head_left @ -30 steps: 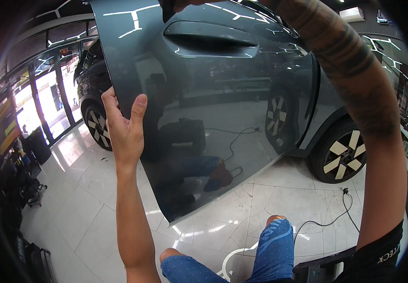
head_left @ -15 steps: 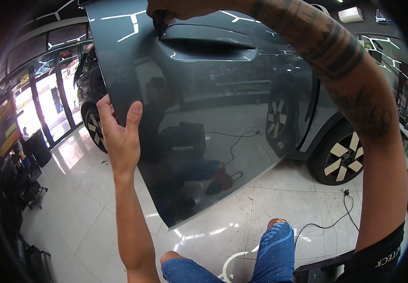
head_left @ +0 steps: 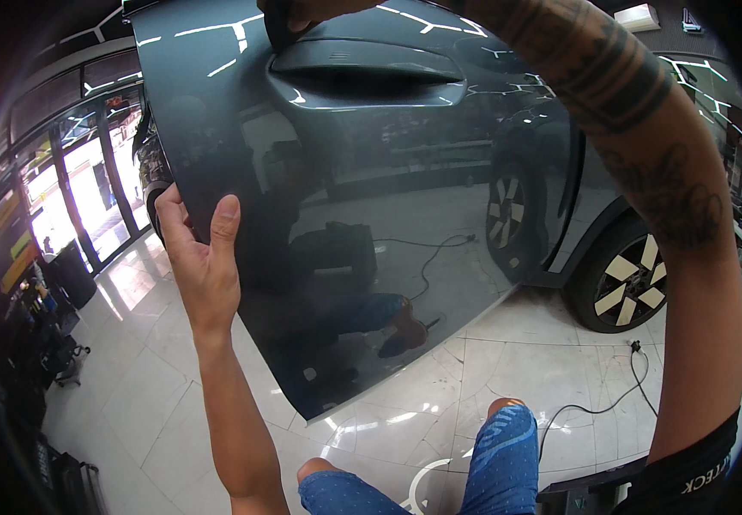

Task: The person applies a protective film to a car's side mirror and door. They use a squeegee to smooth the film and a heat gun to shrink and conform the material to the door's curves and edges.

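Observation:
A glossy dark grey car door point(head_left: 405, 197) stands open and fills the middle of the view, its recessed handle point(head_left: 362, 70) near the top. My left hand point(head_left: 204, 266) grips the door's left edge. Its thumb lies on the outer face, and the fingers wrap behind the edge, partly hidden. At the top rim of the picture my right hand point(head_left: 328, 10) is cut off, just above the handle. Its fingers close on a black, rounded, pad-like object point(head_left: 279, 33) against the door; I cannot make out its exact kind.
Behind the door's right side is the car's rear wheel point(head_left: 630, 287) with pale spoke panels. A black cable point(head_left: 594, 410) lies on the white tiled floor point(head_left: 156, 403). Glass doors point(head_left: 71, 184) and dark shelving stand at left. My knees point(head_left: 500, 455) are below the door.
The door's left edge and my left hand on it have shifted a little left in view. My right hand and the black object sit slightly higher and further left.

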A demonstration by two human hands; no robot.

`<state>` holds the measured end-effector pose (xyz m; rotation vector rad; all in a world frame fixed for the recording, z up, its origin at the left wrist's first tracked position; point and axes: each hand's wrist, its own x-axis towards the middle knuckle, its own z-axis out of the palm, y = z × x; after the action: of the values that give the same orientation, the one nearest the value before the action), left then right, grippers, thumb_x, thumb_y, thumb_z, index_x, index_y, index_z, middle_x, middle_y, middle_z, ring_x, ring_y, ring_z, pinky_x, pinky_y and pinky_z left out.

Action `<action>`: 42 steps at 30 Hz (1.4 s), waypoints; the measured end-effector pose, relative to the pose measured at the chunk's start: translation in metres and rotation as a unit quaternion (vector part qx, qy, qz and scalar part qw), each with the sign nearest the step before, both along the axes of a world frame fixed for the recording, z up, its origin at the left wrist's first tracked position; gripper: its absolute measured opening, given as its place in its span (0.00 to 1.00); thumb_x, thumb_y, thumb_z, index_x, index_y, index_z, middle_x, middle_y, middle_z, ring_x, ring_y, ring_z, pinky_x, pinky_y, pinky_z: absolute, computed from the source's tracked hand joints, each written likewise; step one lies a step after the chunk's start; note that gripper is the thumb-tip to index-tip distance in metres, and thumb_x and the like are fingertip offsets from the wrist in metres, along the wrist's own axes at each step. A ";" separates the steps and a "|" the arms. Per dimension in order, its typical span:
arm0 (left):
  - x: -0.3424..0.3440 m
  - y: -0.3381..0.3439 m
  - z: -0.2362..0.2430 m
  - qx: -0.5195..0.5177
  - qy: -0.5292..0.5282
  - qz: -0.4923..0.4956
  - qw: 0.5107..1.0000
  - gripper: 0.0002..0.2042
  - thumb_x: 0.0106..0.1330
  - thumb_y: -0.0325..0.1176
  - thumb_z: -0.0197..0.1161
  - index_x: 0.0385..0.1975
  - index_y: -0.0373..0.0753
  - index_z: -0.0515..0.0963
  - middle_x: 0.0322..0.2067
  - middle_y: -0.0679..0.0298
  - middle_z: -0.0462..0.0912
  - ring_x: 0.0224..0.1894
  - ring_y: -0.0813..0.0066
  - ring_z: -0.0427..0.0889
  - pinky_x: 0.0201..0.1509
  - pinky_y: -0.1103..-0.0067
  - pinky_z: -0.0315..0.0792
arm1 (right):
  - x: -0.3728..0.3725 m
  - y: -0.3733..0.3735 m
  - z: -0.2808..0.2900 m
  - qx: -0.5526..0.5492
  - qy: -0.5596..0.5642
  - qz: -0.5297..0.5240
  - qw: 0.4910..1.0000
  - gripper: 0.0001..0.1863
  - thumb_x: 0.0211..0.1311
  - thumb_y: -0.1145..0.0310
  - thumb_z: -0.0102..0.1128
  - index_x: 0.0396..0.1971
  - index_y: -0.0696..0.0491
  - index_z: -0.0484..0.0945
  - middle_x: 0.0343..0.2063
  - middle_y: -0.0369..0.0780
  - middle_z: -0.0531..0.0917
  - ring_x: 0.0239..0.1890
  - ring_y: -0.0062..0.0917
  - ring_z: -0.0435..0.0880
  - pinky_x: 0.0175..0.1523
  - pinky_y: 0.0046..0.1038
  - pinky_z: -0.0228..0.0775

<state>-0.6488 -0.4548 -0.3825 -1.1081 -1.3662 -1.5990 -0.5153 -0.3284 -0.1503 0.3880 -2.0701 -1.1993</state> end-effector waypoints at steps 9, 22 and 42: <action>-0.003 -0.003 0.001 -0.026 -0.055 -0.029 0.998 0.34 0.61 0.55 0.59 0.60 0.38 0.60 0.61 0.47 0.60 0.68 0.51 0.51 0.70 0.62 0.44 | 0.002 0.012 0.004 -0.042 -0.009 -0.001 0.999 0.11 0.44 0.68 0.58 0.25 0.60 0.81 0.29 0.51 0.81 0.36 0.43 0.81 0.41 0.38 0.73; 0.024 0.003 0.015 0.017 -0.032 0.104 0.994 0.23 0.62 0.39 0.62 0.53 0.36 0.64 0.49 0.56 0.71 0.53 0.65 0.71 0.60 0.70 0.63 | 0.000 0.023 0.010 -0.060 -0.021 -0.021 0.998 0.12 0.40 0.68 0.58 0.22 0.62 0.81 0.25 0.51 0.81 0.31 0.43 0.81 0.36 0.37 0.72; 0.008 0.013 0.148 -0.159 0.287 0.411 0.850 0.23 0.55 0.43 0.67 0.50 0.41 0.76 0.49 0.60 0.75 0.54 0.61 0.72 0.57 0.68 0.66 | 0.020 0.040 0.007 -0.210 -0.074 -0.047 0.974 0.15 0.48 0.65 0.60 0.25 0.64 0.80 0.22 0.47 0.82 0.23 0.34 0.83 0.24 0.33 0.73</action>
<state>-0.6406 -0.4419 -0.2349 -0.8758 -1.4132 -0.3815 -0.4956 -0.2888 -0.1430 0.1838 -2.4215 -0.7674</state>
